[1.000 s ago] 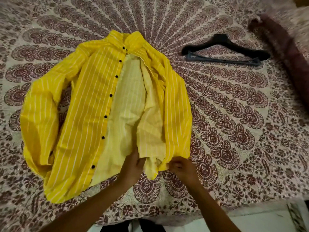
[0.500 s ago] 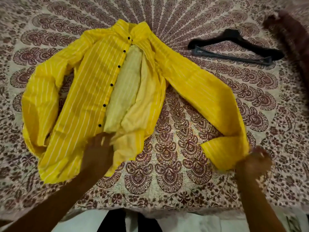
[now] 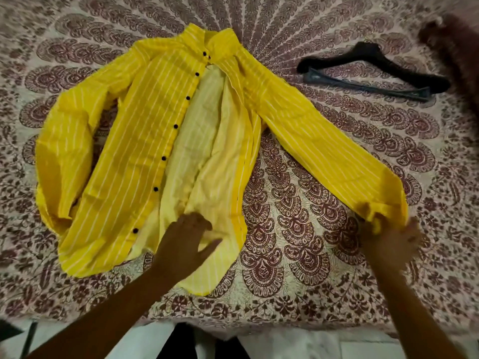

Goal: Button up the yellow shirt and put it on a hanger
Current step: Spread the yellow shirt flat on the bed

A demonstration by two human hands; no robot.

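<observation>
The yellow shirt [image 3: 145,141] lies unbuttoned on the bed [image 3: 298,203], collar toward the far edge, hem nearest me. My left hand [image 3: 184,244] rests flat, fingers spread, on its open panel, nearer the buttons [image 3: 163,158]; my right hand [image 3: 391,242] grips the cuff [image 3: 381,211].

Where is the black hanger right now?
Head view, upper right: the black hanger lies flat on the patterned bedspread, apart from the yellow shirt, beyond its outstretched sleeve.
</observation>
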